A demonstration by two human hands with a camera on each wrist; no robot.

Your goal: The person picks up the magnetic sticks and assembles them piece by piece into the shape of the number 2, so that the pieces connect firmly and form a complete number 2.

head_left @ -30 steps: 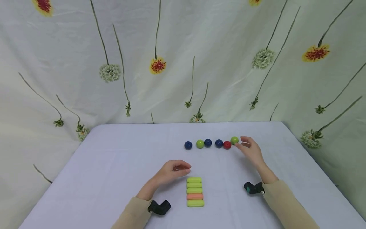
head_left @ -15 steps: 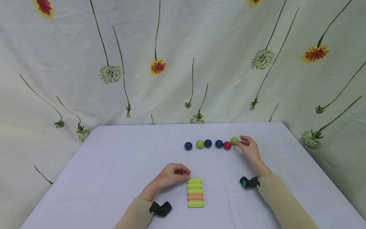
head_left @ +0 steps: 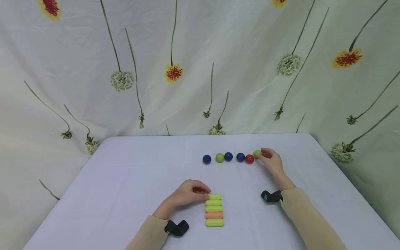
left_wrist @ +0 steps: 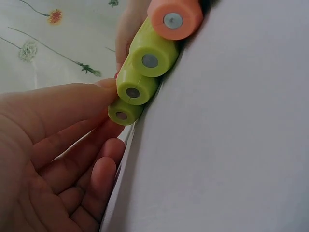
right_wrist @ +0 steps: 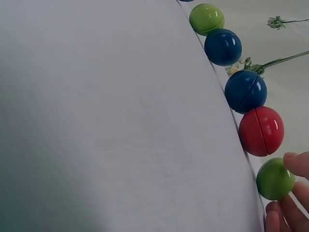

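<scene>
My left hand (head_left: 190, 193) pinches the farthest green magnetic stick (left_wrist: 123, 114) of a short column, thumb on the near side and fingers beyond it. The other sticks, green apart from one orange stick (head_left: 214, 215), lie side by side towards me; grey metal discs show in their ends in the left wrist view. At the back right, my right hand (head_left: 272, 163) holds a glossy green ball (right_wrist: 274, 180) between thumb and fingers. Just left of that ball sits a red ball (right_wrist: 261, 131), with a blue ball (right_wrist: 245, 92) touching it.
Farther left along the row are another blue ball (head_left: 228, 156), a green ball (head_left: 219, 157) and a separate blue ball (head_left: 207, 159). Everything lies on a white-covered table (head_left: 140, 166). A flower-printed curtain (head_left: 193, 104) hangs behind the table's back edge.
The left hand has come down and closed its fingertips on the farthest green stick. The right hand has moved slightly left and taken hold of the green ball.
</scene>
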